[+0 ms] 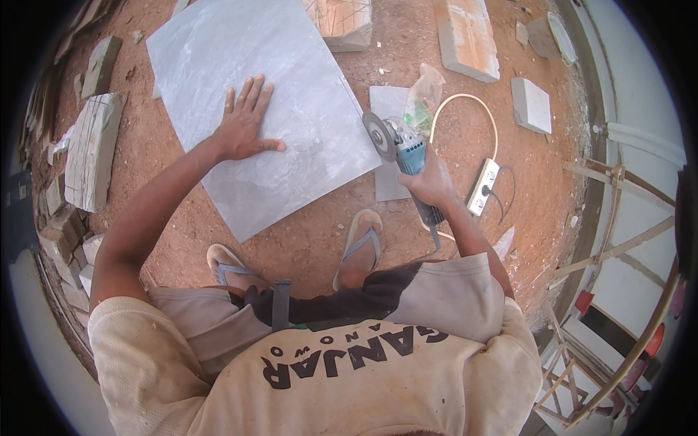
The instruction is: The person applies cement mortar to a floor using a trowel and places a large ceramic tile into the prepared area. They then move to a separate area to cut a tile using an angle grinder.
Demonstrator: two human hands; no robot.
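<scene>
A large grey tile (291, 65) lies in front of me, turned at an angle. My left hand (246, 131) rests flat on its face, fingers spread. In my right hand (429, 178) is a teal angle grinder (412, 156), gripped round its body. The grinder's round cutting disc (379, 136) stands upright at the tile's right edge; whether it touches the tile or spins, I cannot tell. Beneath and beside the grinder lies a smaller grey tile piece (390, 185), partly hidden. A crumpled clear plastic bag (425, 91) sits just beyond the grinder.
A white power strip (483, 187) with a black plug lies right of my right hand, its pale cable (494, 123) looping over the reddish dirt. Pale blocks (467, 40) stand beyond, more (93, 152) at the left. A bucket (550, 38) is far right. My sandalled feet (358, 251) are close to the tile.
</scene>
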